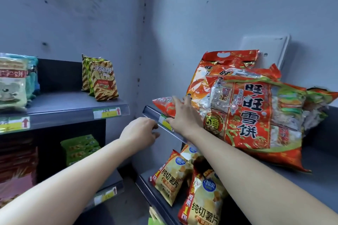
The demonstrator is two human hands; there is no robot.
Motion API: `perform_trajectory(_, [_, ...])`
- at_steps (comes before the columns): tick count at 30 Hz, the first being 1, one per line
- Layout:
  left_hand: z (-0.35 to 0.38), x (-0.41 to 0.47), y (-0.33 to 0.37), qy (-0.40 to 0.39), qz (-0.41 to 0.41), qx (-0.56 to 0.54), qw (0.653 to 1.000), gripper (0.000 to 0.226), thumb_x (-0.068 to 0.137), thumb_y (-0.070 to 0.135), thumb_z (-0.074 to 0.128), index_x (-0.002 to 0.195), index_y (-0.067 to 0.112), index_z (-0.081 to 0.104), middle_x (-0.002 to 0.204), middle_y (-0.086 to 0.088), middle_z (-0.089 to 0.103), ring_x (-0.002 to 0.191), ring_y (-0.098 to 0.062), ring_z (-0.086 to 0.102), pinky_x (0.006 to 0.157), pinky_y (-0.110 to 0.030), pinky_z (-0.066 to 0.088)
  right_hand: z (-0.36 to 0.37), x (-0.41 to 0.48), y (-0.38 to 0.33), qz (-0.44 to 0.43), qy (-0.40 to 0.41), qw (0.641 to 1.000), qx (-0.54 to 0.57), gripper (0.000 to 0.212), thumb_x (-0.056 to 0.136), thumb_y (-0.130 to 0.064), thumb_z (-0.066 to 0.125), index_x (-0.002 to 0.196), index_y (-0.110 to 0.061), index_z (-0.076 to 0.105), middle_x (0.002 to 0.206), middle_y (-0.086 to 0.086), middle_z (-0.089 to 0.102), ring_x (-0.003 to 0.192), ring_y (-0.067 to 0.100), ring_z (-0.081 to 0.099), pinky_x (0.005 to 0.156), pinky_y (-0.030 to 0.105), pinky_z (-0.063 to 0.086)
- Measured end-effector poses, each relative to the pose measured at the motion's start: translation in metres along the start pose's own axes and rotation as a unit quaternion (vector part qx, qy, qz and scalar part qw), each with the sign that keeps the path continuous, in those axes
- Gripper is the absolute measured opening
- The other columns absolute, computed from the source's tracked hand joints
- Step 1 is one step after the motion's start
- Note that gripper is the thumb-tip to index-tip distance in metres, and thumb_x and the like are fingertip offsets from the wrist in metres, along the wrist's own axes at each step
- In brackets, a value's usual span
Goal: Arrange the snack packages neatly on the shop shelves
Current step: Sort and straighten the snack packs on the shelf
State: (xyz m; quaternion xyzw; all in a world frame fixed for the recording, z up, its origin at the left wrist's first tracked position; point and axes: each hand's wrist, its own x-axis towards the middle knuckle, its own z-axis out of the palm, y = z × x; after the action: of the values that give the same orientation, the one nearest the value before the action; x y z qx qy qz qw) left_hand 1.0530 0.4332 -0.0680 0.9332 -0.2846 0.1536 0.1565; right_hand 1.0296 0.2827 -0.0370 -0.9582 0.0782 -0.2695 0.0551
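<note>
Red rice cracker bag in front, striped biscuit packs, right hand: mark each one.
red rice cracker bag [250,113]: head view, printed front panel.
striped biscuit packs [105,83]: head view, front of the nearest pack.
right hand [183,116]: head view, back of the hand.

Right-hand upper shelf [325,170] is kind of a mess: big red rice cracker bags [256,115] slumped in a leaning pile, with a small red pack [162,104] lying flat at the front edge. Yellow potato chip bags [170,177] sit tilted on the shelf below. The striped stick-biscuit packs [104,80] on the left shelf [64,100] stand upright together.
</note>
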Motion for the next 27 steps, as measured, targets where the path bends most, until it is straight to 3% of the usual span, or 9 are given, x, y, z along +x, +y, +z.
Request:
perform_trajectory(5, [0.006, 0.038, -0.023, 0.019, 0.001, -0.065, 0.998, 0.029, 0.09, 0.033, 0.059, 0.114, 0.019, 0.067, 0.117, -0.002, 0.066, 0.112, -0.023, 0.058, 0.091, -0.033, 0.048, 0.019, 0.031, 0.001, -0.019, 0.055, 0.997, -0.043, 0.024, 0.086, -0.003, 0.051, 0.105, -0.014, 0.059, 0.11, 0.007, 0.049, 0.088, 0.031, 0.061, 0.061, 0.03, 0.036])
perform_trajectory(10, [0.008, 0.068, -0.03, 0.033, -0.022, -0.243, 0.969, 0.044, 0.094, 0.048, 0.05, 0.108, 0.01, 0.067, 0.101, -0.007, 0.07, 0.093, -0.025, 0.064, 0.084, -0.039, 0.052, 0.014, 0.037, -0.003, 0.029, 0.191, 0.979, 0.07, 0.009, 0.087, -0.003, 0.053, 0.085, -0.011, 0.049, 0.103, 0.01, 0.052, 0.081, 0.029, 0.056, 0.062, 0.031, 0.035])
perform_trajectory(12, [0.003, 0.076, -0.027, -0.01, -0.054, -0.407, 0.912, 0.064, 0.089, 0.061, 0.047, 0.128, 0.011, 0.055, 0.107, -0.007, 0.066, 0.09, -0.024, 0.067, 0.082, -0.042, 0.056, 0.013, 0.032, -0.007, 0.018, 0.248, 0.964, 0.098, 0.009, 0.083, 0.001, 0.056, 0.086, -0.007, 0.052, 0.099, 0.011, 0.051, 0.079, 0.028, 0.054, 0.062, 0.029, 0.034])
perform_trajectory(14, [-0.006, 0.08, -0.02, -0.068, -0.084, -0.58, 0.807, 0.079, 0.08, 0.071, 0.05, 0.138, 0.018, 0.044, 0.116, -0.005, 0.061, 0.094, -0.023, 0.067, 0.08, -0.04, 0.059, 0.013, 0.022, -0.013, -0.036, 0.288, 0.952, 0.092, 0.015, 0.076, 0.007, 0.058, 0.088, -0.002, 0.056, 0.095, 0.013, 0.051, 0.076, 0.028, 0.054, 0.06, 0.029, 0.04])
perform_trajectory(16, [-0.017, 0.081, -0.013, -0.101, -0.083, -0.679, 0.723, 0.073, 0.076, 0.071, 0.056, 0.128, 0.021, 0.051, 0.11, -0.006, 0.065, 0.091, -0.023, 0.068, 0.077, -0.04, 0.059, 0.013, 0.009, -0.021, -0.092, 0.315, 0.942, 0.066, 0.012, 0.074, 0.006, 0.055, 0.081, -0.004, 0.053, 0.091, 0.013, 0.05, 0.075, 0.025, 0.051, 0.06, 0.03, 0.042])
perform_trajectory(19, [-0.028, 0.075, -0.004, -0.093, -0.079, -0.771, 0.625, 0.047, 0.079, 0.043, 0.073, 0.117, 0.016, 0.064, 0.088, -0.003, 0.071, 0.065, -0.016, 0.067, 0.058, -0.03, 0.054, 0.014, -0.017, -0.032, -0.144, 0.312, 0.939, -0.001, 0.008, 0.073, 0.003, 0.059, 0.076, -0.003, 0.054, 0.087, 0.014, 0.053, 0.074, 0.026, 0.049, 0.059, 0.031, 0.041])
perform_trajectory(21, [-0.028, 0.069, 0.0, -0.092, -0.074, -0.777, 0.619, 0.042, 0.078, 0.026, 0.075, 0.117, 0.014, 0.063, 0.087, -0.004, 0.071, 0.061, -0.016, 0.064, 0.051, -0.025, 0.049, 0.01, -0.038, -0.034, -0.15, 0.282, 0.947, -0.031, 0.011, 0.071, 0.003, 0.063, 0.078, -0.002, 0.056, 0.086, 0.013, 0.054, 0.071, 0.026, 0.051, 0.056, 0.032, 0.042])
perform_trajectory(23, [-0.028, 0.059, 0.006, -0.113, -0.047, -0.778, 0.616, 0.041, 0.077, 0.016, 0.075, 0.116, 0.014, 0.061, 0.094, -0.006, 0.072, 0.071, -0.02, 0.068, 0.058, -0.03, 0.053, 0.0, -0.059, -0.031, -0.114, 0.274, 0.954, -0.037, 0.012, 0.072, -0.003, 0.057, 0.084, -0.005, 0.057, 0.088, 0.008, 0.054, 0.069, 0.023, 0.052, 0.052, 0.032, 0.044])
perform_trajectory(27, [-0.031, 0.028, 0.024, -0.212, 0.023, -0.789, 0.576, 0.052, 0.068, 0.008, 0.073, 0.118, 0.01, 0.06, 0.107, -0.01, 0.072, 0.091, -0.026, 0.07, 0.078, -0.039, 0.057, -0.038, -0.098, -0.024, 0.1, 0.373, 0.922, 0.042, 0.026, 0.08, -0.02, 0.054, 0.104, -0.008, 0.057, 0.1, 0.002, 0.053, 0.085, 0.012, 0.049, 0.07, 0.007, 0.038])
